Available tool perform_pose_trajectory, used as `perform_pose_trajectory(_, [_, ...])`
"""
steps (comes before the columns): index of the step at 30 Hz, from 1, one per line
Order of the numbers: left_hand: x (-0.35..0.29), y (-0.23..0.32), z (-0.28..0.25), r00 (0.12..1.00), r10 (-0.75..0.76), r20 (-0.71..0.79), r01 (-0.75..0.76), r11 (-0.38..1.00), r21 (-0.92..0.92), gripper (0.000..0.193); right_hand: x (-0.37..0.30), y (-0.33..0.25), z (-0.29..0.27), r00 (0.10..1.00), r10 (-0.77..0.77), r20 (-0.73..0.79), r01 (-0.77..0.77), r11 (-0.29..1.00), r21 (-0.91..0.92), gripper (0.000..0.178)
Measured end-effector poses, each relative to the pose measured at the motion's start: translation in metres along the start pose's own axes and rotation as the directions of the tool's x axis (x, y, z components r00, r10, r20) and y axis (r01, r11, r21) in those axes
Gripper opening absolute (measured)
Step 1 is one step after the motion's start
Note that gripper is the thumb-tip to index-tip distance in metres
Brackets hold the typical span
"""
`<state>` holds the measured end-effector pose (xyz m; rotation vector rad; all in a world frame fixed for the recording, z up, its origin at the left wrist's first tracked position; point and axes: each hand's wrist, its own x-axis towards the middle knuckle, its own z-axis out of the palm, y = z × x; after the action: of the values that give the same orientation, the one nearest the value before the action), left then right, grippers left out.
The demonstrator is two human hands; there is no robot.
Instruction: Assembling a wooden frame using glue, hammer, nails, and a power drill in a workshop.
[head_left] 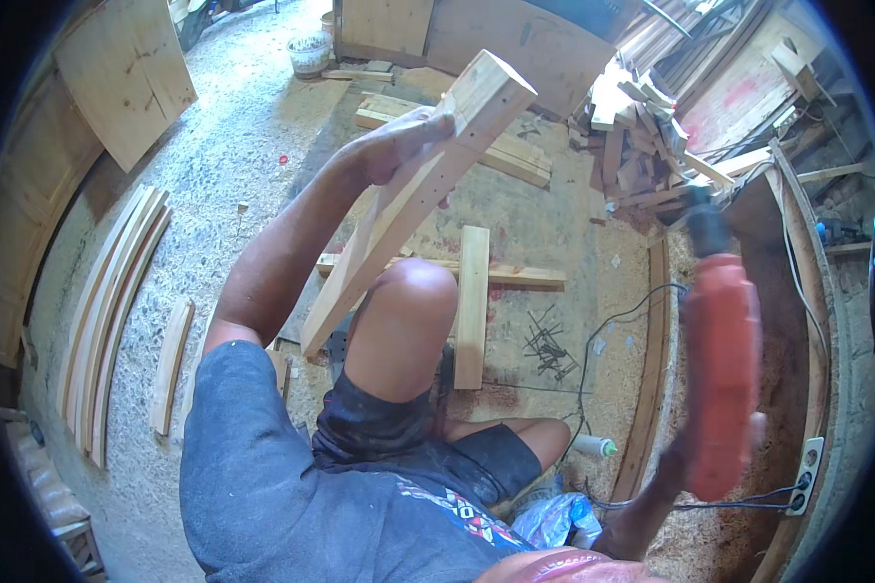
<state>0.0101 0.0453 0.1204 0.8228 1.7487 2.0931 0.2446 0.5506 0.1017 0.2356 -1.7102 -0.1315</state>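
Observation:
My left hand (406,146) grips a thick, pale wooden beam (396,225) near its upper end. The beam slants from upper right down to beside my raised knee, with small dark holes along its face. In my right hand (673,468), partly hidden behind the tool, is a red power drill (719,374) with a black chuck, blurred by motion. The chuck points away from me, well apart from the beam. Beyond my knee, a short wooden piece (472,309) lies across a longer strip (527,276) on a flat board.
Long screws or nails (551,345) lie scattered on the board. A black cable (585,361) curves past them, and a power strip (805,476) is at right. Wooden slats (112,321) lie at left. Offcuts (642,146) are heaped at far right, near a white bucket (309,54) further left.

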Motion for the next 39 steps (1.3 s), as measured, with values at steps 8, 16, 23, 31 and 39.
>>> perform_pose_trajectory(8, [0.001,-0.018,-0.013,0.998,0.050,-0.031,-0.051,0.998,-0.035,0.082,0.027,-0.074,0.018,0.578,0.325,0.749,-0.775,-0.069,0.628,0.049])
perform_pose_trajectory(16, [0.014,-0.020,-0.005,0.999,0.049,-0.008,-0.049,0.999,-0.023,0.084,0.048,-0.095,0.015,0.939,-0.089,0.333,-0.154,0.757,0.635,0.073])
perform_pose_trajectory(23, [0.019,-0.019,-0.006,0.998,-0.025,0.050,0.027,0.999,-0.032,0.094,0.044,-0.089,0.010,0.952,-0.039,0.304,-0.170,0.757,0.630,0.058])
perform_pose_trajectory(31, [0.011,-0.010,0.008,0.997,0.030,-0.076,-0.016,0.984,0.175,0.103,0.068,-0.058,0.012,0.935,-0.265,0.236,0.082,0.809,0.583,0.060])
perform_pose_trajectory(39, [0.011,-0.014,0.018,0.994,0.035,-0.107,-0.009,0.971,0.237,0.095,0.094,-0.067,0.015,0.945,-0.219,0.243,0.015,0.771,0.636,0.058])
